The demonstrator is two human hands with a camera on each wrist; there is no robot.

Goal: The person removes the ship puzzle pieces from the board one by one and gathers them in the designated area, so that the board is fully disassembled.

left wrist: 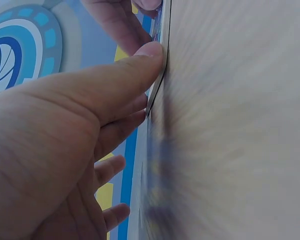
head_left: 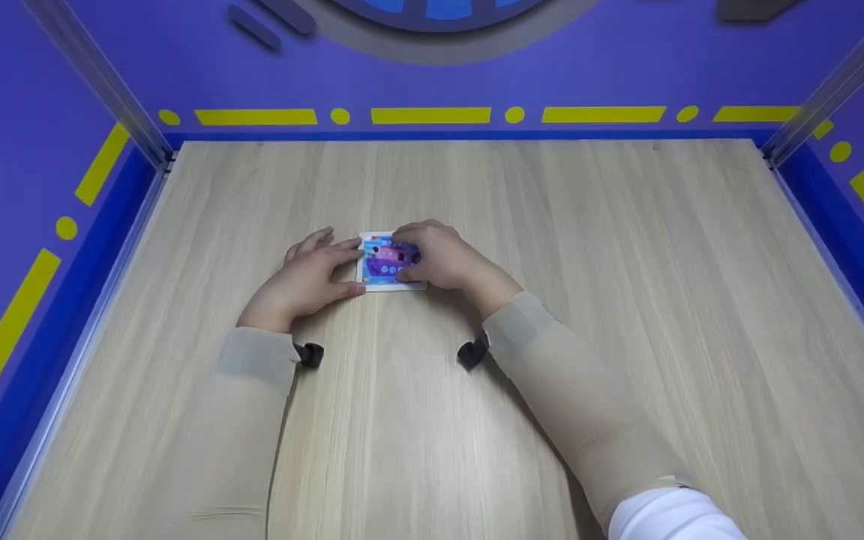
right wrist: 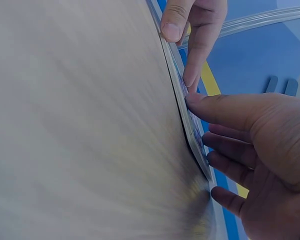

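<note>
A small square picture board with a white border lies flat on the wooden table. Its picture shows purple, pink and blue shapes. My left hand is at its left side, with thumb and foremost fingertips touching the edge and the other fingers spread. From the right, my right hand reaches over the board; thumb and fingertips rest on the picture and cover its right part. The right wrist view shows the board edge-on, its thin side visible. Whether any loose piece lies under the right fingers is hidden.
The pale wooden table extends around both arms. A purple back wall with yellow markings rises behind it, and similar panels stand left and right. Dark wrist-camera mounts sit at the inner side of each sleeve.
</note>
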